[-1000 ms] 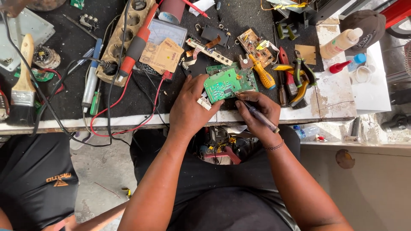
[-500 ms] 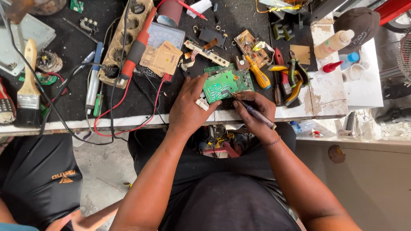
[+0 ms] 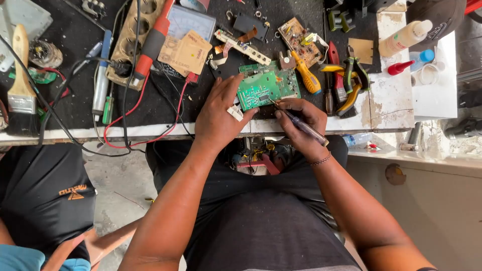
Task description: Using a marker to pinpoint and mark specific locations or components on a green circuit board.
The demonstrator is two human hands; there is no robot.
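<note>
Both hands are on the green circuit board (image 3: 267, 86) at the worktop (image 3: 386, 108) edge. Left hand (image 3: 218, 118) pins its near-left corner, fingers spread. Right hand (image 3: 300, 122) pinches a slim screwdriver (image 3: 301, 125), tip angled up-left onto the board's near edge

- Left hand (image 3: 217, 116) is lying palm-down, fingers spread out, forearm stretching up from bottom-left.
- Right hand (image 3: 301, 123) is curling tight in a pen-style pinch, wrist bent inward, thin bracelet on it.
</note>
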